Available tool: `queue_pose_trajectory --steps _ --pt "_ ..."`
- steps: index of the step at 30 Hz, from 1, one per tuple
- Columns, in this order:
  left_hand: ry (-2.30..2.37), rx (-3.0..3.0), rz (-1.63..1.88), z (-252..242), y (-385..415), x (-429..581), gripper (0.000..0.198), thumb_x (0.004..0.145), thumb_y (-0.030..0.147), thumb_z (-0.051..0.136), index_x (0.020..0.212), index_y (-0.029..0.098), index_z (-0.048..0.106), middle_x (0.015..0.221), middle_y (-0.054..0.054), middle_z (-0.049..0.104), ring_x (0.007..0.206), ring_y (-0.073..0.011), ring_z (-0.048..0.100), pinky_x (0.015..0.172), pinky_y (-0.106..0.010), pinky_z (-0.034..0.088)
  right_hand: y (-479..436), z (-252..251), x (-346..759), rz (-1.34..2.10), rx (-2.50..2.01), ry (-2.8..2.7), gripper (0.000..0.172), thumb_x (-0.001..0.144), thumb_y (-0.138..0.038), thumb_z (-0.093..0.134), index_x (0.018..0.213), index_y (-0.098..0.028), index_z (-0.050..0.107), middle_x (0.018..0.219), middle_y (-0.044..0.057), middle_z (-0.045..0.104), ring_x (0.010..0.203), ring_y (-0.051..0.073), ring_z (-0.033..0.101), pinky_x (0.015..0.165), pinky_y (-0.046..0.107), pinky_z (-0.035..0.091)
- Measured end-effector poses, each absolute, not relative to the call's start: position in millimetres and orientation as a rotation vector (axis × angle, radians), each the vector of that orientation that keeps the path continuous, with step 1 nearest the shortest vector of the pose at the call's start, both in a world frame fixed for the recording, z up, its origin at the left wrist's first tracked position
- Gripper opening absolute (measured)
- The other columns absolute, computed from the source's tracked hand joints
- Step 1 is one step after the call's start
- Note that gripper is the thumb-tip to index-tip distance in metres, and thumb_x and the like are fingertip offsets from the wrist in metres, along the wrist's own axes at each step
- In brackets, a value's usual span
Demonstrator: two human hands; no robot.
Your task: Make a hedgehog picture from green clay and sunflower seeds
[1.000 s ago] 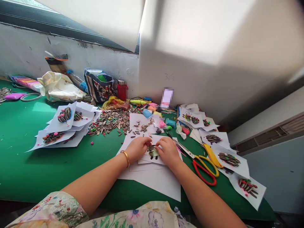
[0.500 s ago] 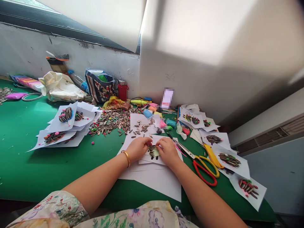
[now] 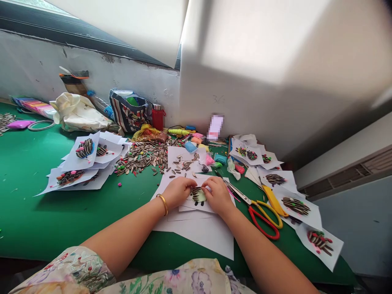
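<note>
Surface: green tabletop (image 3: 43, 216) against a scuffed white wall (image 3: 92, 61), with a large sheet of white paper (image 3: 199, 234) lying near its front edge.

Left hand (image 3: 177, 192): curled, fingers bent inward and resting on the figure's left side; a gold bangle (image 3: 162, 204) circles the wrist. Whether it pinches anything small, I cannot tell.

Right hand (image 3: 217, 196): also curled, fingertips (image 3: 206, 188) pressed to the figure's right side, just beside the left hand. Any firm grip is hidden.

Work piece: sunflower-seed figure (image 3: 198, 196) with pale green clay, on a small white sheet (image 3: 196, 208) between the hands, atop the large paper.

Nearby: red-and-yellow-handled scissors (image 3: 265, 218) lie right of the right hand, beside a yellow craft knife (image 3: 274, 200).

Further out: loose sunflower seeds (image 3: 141, 157) heap beyond the left hand; colored clay packets (image 3: 191, 147) sit along the wall; finished seed pictures (image 3: 82, 159) (image 3: 298, 206) fan out on both sides.
</note>
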State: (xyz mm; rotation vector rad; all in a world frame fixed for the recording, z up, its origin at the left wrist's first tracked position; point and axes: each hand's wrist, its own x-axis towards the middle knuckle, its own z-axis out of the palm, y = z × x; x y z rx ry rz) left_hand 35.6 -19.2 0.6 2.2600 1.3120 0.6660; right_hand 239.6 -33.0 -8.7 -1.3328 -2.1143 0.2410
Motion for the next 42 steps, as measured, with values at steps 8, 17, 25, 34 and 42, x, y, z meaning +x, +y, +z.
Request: queue_pose_trajectory --steps 8,17,25,34,42 --pt "1.26 2.323 0.685 -7 -16 35 0.039 0.081 0.007 0.05 0.104 0.025 0.076 0.102 -0.001 0.076 0.097 -0.0207 0.066 0.09 -0.032 0.048 -30 -12 242 0.245 -1.319 -2.127 0.007 0.085 -0.018 0.065 0.084 -0.023 0.07 0.093 0.004 0.063 0.097 0.022 0.054 0.086 0.036 0.041" --pt "1.318 2.31 0.699 -6 -18 36 0.035 0.084 0.009 0.05 0.107 0.023 0.073 0.104 -0.002 0.074 0.098 -0.0189 0.065 0.089 -0.03 0.048 -32 -11 238 0.253 -1.304 -2.107 0.008 0.086 -0.017 0.063 0.085 -0.022 0.067 0.093 0.005 0.063 0.097 0.023 0.053 0.088 0.038 0.041" --pt "1.819 2.387 0.625 7 10 8 0.018 0.089 0.024 0.055 0.093 0.021 0.072 0.103 -0.009 0.066 0.102 -0.0269 0.058 0.087 -0.039 0.043 -29 -12 243 0.267 -1.326 -2.062 0.008 0.087 -0.019 0.06 0.085 -0.023 0.067 0.095 0.005 0.064 0.097 0.023 0.055 0.088 0.038 0.041" --pt "1.946 2.416 0.469 2 23 5 0.016 0.089 0.027 0.055 0.089 0.021 0.07 0.102 -0.011 0.064 0.102 -0.0283 0.054 0.086 -0.041 0.037 -30 -11 242 0.295 -1.327 -2.048 0.009 0.087 -0.019 0.059 0.085 -0.022 0.067 0.096 0.005 0.064 0.099 0.023 0.054 0.089 0.037 0.041" --pt "1.905 2.457 0.527 1 18 7 0.02 0.093 0.019 0.046 0.089 0.019 0.066 0.09 -0.012 0.065 0.093 -0.027 0.057 0.087 -0.042 0.034 -31 -9 243 0.309 -1.323 -2.031 0.01 0.087 -0.017 0.059 0.084 -0.022 0.067 0.095 0.005 0.064 0.098 0.023 0.054 0.089 0.037 0.041"
